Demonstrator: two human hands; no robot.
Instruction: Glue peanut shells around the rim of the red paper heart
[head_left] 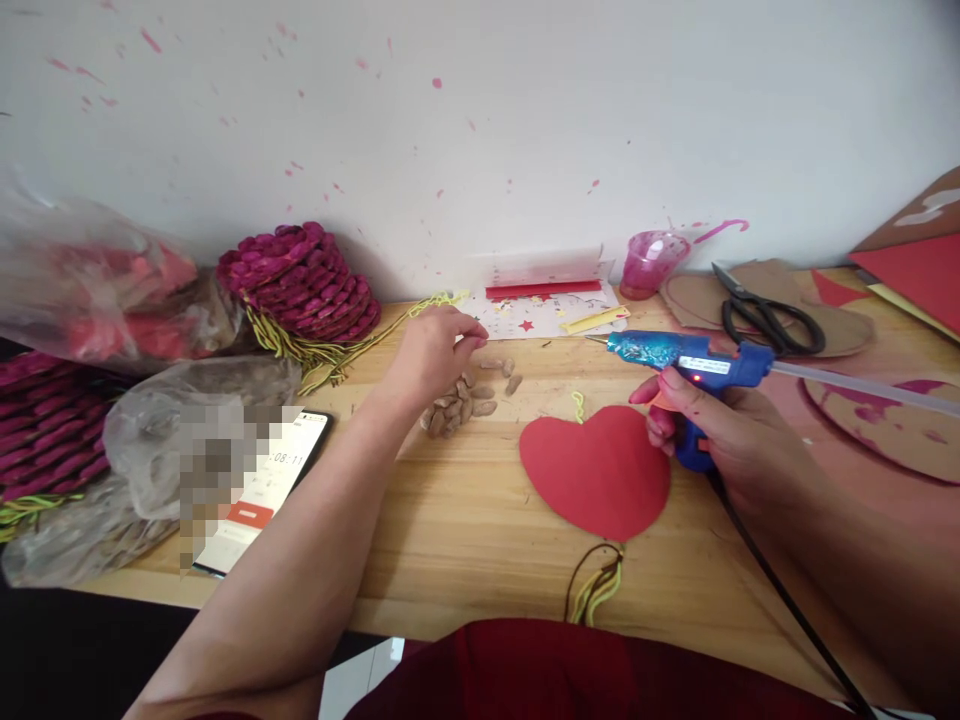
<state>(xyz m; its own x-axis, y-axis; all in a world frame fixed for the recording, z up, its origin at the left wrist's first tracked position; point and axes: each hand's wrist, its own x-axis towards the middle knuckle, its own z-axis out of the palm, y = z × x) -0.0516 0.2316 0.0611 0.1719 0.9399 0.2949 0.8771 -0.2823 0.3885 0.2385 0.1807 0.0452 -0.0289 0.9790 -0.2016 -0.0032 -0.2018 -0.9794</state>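
My right hand [701, 425] is wrapped round a blue hot glue gun [675, 358] with a clear glue stick in its back and a small red light showing. The gun's nozzle points left, above the table. My left hand [439, 350] reaches over a small pile of tan peanut shells [454, 410]. Its thumb and fingers are pinched together; whatever they hold, if anything, is hidden. Between the hands lies a red heart-shaped piece [596, 475], flat on the table, with a yellow yarn loop at its top and a yarn tassel [598, 590] below.
Purple shell-covered pieces [300, 285] with yellow yarn are stacked at the left, beside plastic bags [202, 430] and a phone [274, 480]. Along the wall stand a paper with star stickers [525, 318] and a pink-stained cup [651, 265]. Black-handled scissors [769, 318] rest on cardboard [840, 330].
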